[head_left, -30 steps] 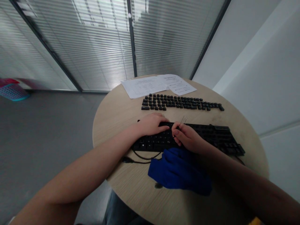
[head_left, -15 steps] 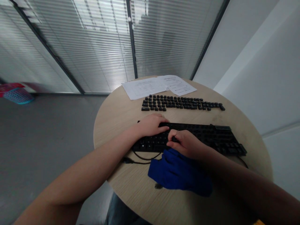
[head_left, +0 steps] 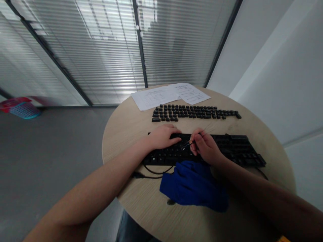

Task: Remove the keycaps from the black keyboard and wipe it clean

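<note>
A black keyboard (head_left: 229, 148) lies across the round table, many of its keys off at the left and middle. My left hand (head_left: 164, 136) rests flat on the keyboard's left part, fingers stretched out. Just right of it, my right hand (head_left: 203, 144) is closed round a keycap puller (head_left: 187, 144), its thin prongs pointing down-left at the keys. Fine wires also stick out above the fingers. Whether the prongs hold a keycap is too dark to tell. Below the right hand lies a crumpled blue cloth (head_left: 191, 188). Loose black keycaps (head_left: 196, 112) sit in rows behind the keyboard.
Printed papers (head_left: 156, 96) lie at the table's far edge. A black cable (head_left: 153, 173) coils by the keyboard's front left, and a small dark tuft (head_left: 171, 202) sits beside the cloth. On the floor at left stands a red and blue basket (head_left: 24, 109).
My right hand has moved up and to the right and turned, so the puller's prongs and wires now show. My left hand stays on the keyboard. The view has shifted slightly.
</note>
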`<state>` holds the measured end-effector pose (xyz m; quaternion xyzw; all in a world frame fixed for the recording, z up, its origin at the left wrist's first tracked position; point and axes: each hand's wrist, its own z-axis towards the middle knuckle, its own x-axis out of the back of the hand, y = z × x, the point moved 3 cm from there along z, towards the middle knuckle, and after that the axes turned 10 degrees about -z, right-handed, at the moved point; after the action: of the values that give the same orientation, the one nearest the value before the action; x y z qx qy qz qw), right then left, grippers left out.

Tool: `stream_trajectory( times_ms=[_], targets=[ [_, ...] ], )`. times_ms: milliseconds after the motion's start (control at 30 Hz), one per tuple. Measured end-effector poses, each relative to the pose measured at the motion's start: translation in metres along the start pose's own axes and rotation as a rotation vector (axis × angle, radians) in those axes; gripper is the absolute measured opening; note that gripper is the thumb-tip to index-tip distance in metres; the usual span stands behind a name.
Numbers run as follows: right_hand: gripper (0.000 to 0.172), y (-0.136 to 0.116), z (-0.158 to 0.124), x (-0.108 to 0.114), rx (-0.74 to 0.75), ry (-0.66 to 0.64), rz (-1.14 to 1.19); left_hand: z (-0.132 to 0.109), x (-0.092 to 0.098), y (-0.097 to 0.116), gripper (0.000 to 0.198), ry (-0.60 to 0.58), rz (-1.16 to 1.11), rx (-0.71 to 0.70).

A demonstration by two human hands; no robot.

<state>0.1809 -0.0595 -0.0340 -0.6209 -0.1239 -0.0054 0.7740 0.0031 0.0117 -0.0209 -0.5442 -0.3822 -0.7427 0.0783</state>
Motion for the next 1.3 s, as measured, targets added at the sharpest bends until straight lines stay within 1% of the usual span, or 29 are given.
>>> stream_trajectory(
  times_ms=[100,233,300,367,433,533,767,933,1100,1300],
  targets=[
    [0.048,0.0,0.004,-0.001,-0.033,-0.023,0.039,-0.003,0.006,0.0,0.033,0.07,-0.062,-0.056],
    [0.049,0.004,0.01,0.003,-0.087,0.093,0.122,-0.011,0.025,0.004,0.023,0.204,-0.199,-0.165],
    [0.049,0.006,0.013,0.004,-0.133,0.119,0.183,-0.016,0.034,0.008,0.018,0.24,-0.271,-0.192],
    [0.05,0.008,0.016,0.003,-0.185,0.116,0.235,-0.02,0.04,0.014,0.018,0.229,-0.311,-0.215],
    [0.051,0.008,0.017,0.003,-0.221,0.113,0.278,-0.022,0.041,0.02,0.019,0.184,-0.313,-0.249],
    [0.052,0.008,0.019,0.003,-0.25,0.108,0.315,-0.023,0.038,0.027,0.021,0.121,-0.287,-0.282],
    [0.054,0.009,0.019,0.001,-0.277,0.054,0.325,-0.022,0.026,0.038,0.022,0.024,-0.227,-0.292],
    [0.051,0.013,0.018,0.0,-0.27,0.04,0.308,-0.024,0.027,0.045,0.015,0.048,-0.204,-0.309],
    [0.051,0.014,0.018,-0.002,-0.266,0.016,0.304,-0.026,0.028,0.049,0.012,0.047,-0.221,-0.323],
    [0.049,0.012,0.018,-0.003,-0.268,0.012,0.321,-0.027,0.028,0.052,0.012,0.1,-0.25,-0.335]
  ],
)
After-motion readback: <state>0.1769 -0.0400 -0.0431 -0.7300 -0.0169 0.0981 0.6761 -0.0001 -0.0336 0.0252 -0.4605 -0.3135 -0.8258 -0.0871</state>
